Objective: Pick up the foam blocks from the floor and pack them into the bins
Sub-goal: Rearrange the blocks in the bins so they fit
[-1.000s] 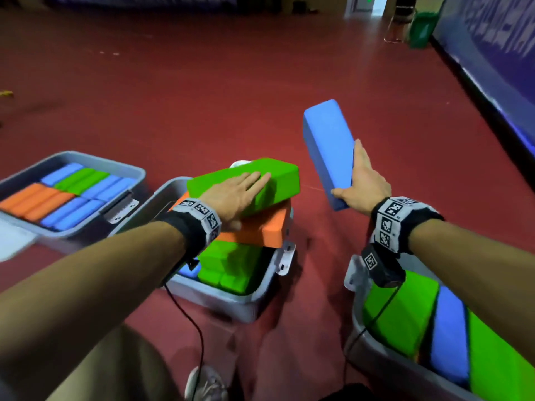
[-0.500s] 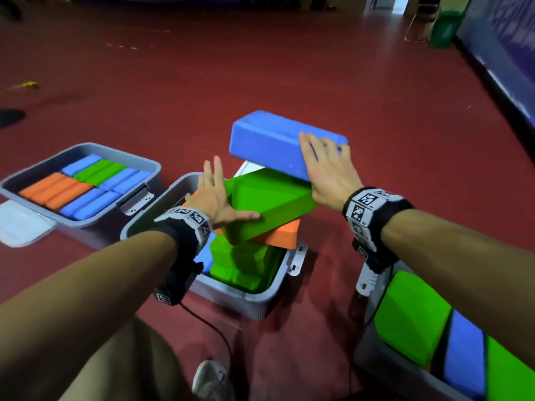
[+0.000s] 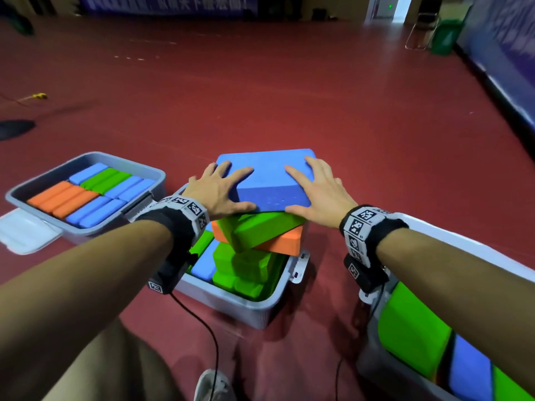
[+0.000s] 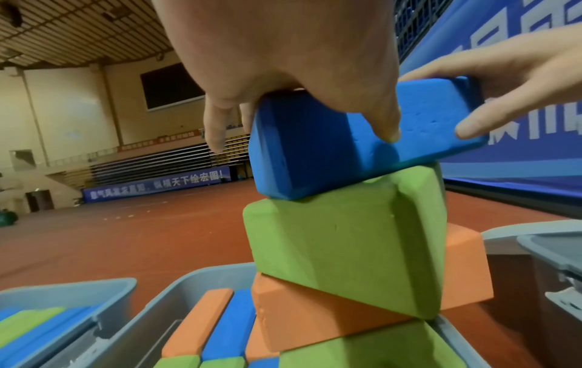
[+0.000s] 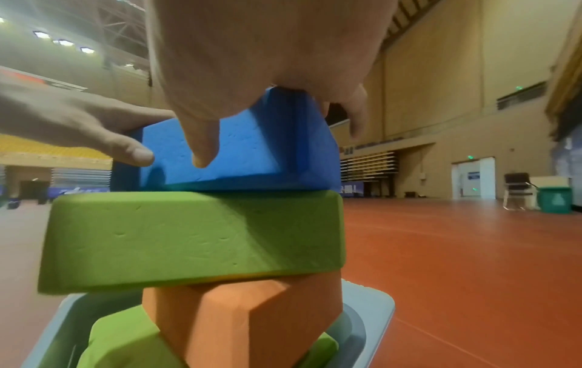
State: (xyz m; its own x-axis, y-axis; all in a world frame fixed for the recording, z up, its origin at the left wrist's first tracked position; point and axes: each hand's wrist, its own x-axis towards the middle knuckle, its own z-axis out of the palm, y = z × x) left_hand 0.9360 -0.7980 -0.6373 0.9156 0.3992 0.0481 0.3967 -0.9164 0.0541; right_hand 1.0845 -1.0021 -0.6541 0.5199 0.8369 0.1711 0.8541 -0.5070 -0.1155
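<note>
Both hands flat on the top face of the rectangular blue foam block (image 3: pixel 267 176), which sits on top of a stack rising out of the middle grey plastic bin (image 3: pixel 231 302). Left hand (image 3: pixel 215 188) covers the block's near-left corner, fingers spread & straight, thumb (image 4: pixel 385 124) down the near side face; little finger hangs past the left edge. Right hand (image 3: pixel 317 191) on the near-right corner, fingers straight, thumb (image 5: pixel 201 147) also down the near face. Neither hand curls round the block; both press w/ open palms. Under it: a rectangular green foam block (image 3: pixel 260 230), turned at an angle so its corners stick out past the blue one, then a rectangular orange foam block (image 3: pixel 282 243), also skewed, its right end overhanging the bin's right rim. Lower green foam blocks (image 3: pixel 243 270) stand inside the bin, a blue one beside them at left. Stack stands well above the rim, edges misaligned layer to layer. Left grey plastic bin (image 3: pixel 144 173) holds a flat packed layer of blue, green & orange blocks below its rim; a white lid (image 3: pixel 26 234) lies just beside its near-left corner. Right grey plastic bin (image 3: pixel 373 337), near the right forearm, holds green & blue blocks on edge. Red floor (image 3: pixel 289 96) wide open beyond the bins; narrow floor gaps btwn bins. Green waste bin (image 3: pixel 445 37) & chair (image 3: pixel 421 28) far right, by the wall.
</note>
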